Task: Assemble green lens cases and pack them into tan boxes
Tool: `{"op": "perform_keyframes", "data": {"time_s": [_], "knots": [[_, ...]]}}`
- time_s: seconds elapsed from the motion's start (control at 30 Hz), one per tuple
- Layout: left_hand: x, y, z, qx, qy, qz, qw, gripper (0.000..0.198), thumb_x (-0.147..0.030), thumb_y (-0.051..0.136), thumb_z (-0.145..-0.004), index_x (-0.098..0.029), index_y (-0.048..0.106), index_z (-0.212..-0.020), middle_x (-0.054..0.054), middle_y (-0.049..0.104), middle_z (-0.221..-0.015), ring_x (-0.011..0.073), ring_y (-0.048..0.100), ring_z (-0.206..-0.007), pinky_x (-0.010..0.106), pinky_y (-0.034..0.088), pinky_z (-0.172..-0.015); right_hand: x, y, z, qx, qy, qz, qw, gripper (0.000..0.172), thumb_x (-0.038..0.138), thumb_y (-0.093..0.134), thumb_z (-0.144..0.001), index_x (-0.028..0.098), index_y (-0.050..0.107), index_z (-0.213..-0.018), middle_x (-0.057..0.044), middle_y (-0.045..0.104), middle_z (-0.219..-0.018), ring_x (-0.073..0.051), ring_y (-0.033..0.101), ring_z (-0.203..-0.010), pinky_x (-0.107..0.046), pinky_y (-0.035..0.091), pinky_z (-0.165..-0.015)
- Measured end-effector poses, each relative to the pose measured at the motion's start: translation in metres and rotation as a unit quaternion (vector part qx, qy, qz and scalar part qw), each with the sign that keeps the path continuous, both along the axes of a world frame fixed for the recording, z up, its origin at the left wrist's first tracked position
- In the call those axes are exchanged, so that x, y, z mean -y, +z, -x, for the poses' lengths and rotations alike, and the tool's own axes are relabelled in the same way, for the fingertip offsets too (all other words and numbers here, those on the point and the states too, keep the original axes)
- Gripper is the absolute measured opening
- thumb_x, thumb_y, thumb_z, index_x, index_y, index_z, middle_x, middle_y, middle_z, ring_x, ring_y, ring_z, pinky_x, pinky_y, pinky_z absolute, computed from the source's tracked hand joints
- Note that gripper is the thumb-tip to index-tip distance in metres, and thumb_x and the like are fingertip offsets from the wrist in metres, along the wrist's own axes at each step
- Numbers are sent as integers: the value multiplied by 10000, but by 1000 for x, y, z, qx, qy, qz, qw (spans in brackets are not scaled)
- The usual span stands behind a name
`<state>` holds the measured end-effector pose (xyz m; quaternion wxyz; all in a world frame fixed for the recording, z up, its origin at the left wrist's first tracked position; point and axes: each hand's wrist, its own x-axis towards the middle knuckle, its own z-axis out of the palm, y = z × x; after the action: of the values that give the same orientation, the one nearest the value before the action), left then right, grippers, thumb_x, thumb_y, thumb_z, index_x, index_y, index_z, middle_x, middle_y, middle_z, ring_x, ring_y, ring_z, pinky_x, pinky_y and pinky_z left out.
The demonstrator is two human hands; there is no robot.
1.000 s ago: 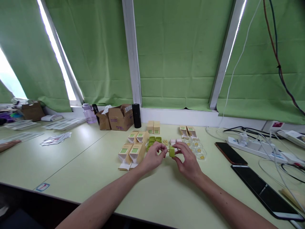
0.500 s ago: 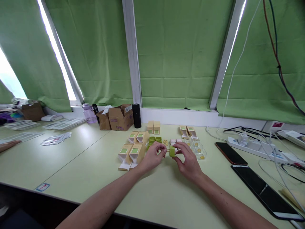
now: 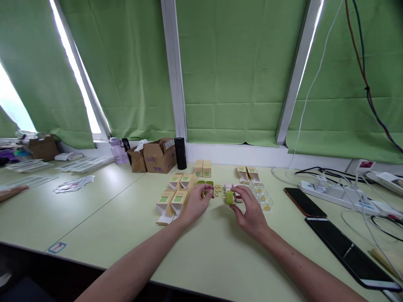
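Observation:
A small green case with a pale loop at its left side is pinched between the thumb and fingers of my right hand. Off to the left, my left hand has its fingers bent and drawn together over small green pieces; whatever lies between its fingertips is too small to make out. Little yellowish pieces rest between the two hands. White-pink pieces lie behind the held case. Clear plastic trays with yellow pieces sit just beyond my right hand.
Open cardboard boxes with green windows stand left of my hands. More small boxes are behind. Phones and a power strip lie at right. A carton is farther back. Another person's hand shows at far left.
My left hand has let go of the loop side of the green case and moved left over the green pieces. My right hand still holds the case, now turned slightly.

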<state>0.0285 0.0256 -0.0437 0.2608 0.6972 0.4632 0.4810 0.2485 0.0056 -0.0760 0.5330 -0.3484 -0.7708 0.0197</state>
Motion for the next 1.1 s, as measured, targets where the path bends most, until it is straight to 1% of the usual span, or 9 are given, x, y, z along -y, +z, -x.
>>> {"op": "perform_keyframes", "data": {"time_s": [0.1, 0.2, 0.33, 0.4, 0.5, 0.57, 0.67, 0.8, 1.1], "knots": [[0, -1, -1, 6, 6, -16, 1000, 142, -332, 593, -956, -193, 602, -986, 33, 705, -853, 200, 679, -853, 339, 490, -778, 1, 1, 0, 9, 3, -7, 1000, 493, 152, 580, -929, 279, 531, -1402, -135, 575, -1340, -305, 615, -1221, -496, 649, -932], [1, -2, -3, 2, 14, -33, 999, 170, -364, 586, -969, -201, 560, -928, 24, 660, -860, 189, 661, -846, 337, 501, -785, 3, 2, 1, 22, 5, -20, 1000, 535, 128, 568, -929, 284, 517, -1439, -139, 561, -1341, -310, 605, -1257, -494, 634, -974], [5, -2, -2, -32, 15, -64, 997, 216, -365, 553, -996, -200, 577, -858, 49, 610, -942, 200, 618, -930, 361, 524, -836, 4, 2, 2, 44, 7, -34, 998, 583, 101, 546, -933, 280, 479, -1483, -149, 559, -1352, -312, 605, -1277, -487, 628, -979], [9, 0, -2, -37, -6, -78, 996, 188, -345, 547, -1001, -199, 614, -904, 68, 589, -1020, 205, 609, -972, 383, 541, -877, 4, 3, 2, 50, 8, -39, 998, 577, 104, 541, -941, 273, 460, -1488, -154, 574, -1360, -316, 609, -1272, -487, 638, -950], [15, 2, -3, -53, -47, -126, 989, 134, -286, 588, -980, -218, 647, -1079, 98, 595, -1122, 248, 567, -1143, 442, 521, -1005, 4, 4, 2, 52, 14, -49, 997, 515, 121, 544, -955, 266, 465, -1443, -150, 624, -1324, -317, 619, -1260, -492, 648, -911], [17, 2, -3, -81, -67, -161, 981, 262, -250, 641, -944, -241, 632, -1206, 113, 623, -1185, 285, 494, -1253, 483, 483, -1071, 5, 4, 2, 59, 17, -64, 996, 454, 131, 550, -963, 263, 491, -1393, -144, 647, -1305, -314, 621, -1265, -499, 642, -924], [17, 0, -4, -120, -85, -192, 970, 436, -220, 697, -902, -264, 591, -1322, 114, 652, -1262, 318, 437, -1288, 537, 455, -1092, 5, 6, 1, 77, 6, -96, 992, 371, 133, 560, -968, 253, 550, -1319, -146, 648, -1325, -310, 628, -1271, -514, 618, -983], [16, -3, -4, -142, -96, -210, 963, 506, -197, 732, -876, -275, 590, -1355, 103, 667, -1283, 326, 434, -1277, 573, 426, -1111, 6, 7, 2, 92, 6, -122, 988, 342, 111, 544, -972, 250, 607, -1277, -148, 652, -1329, -304, 647, -1247, -510, 607, -997], [15, -3, -5, -141, -96, -237, 956, 462, -186, 729, -887, -265, 630, -1332, 100, 693, -1229, 313, 443, -1256, 540, 450, -1083, 8, 10, 4, 106, 8, -141, 984, 388, 85, 519, -979, 235, 614, -1325, -167, 638, -1318, -309, 640, -1220, -472, 635, -901]]}}
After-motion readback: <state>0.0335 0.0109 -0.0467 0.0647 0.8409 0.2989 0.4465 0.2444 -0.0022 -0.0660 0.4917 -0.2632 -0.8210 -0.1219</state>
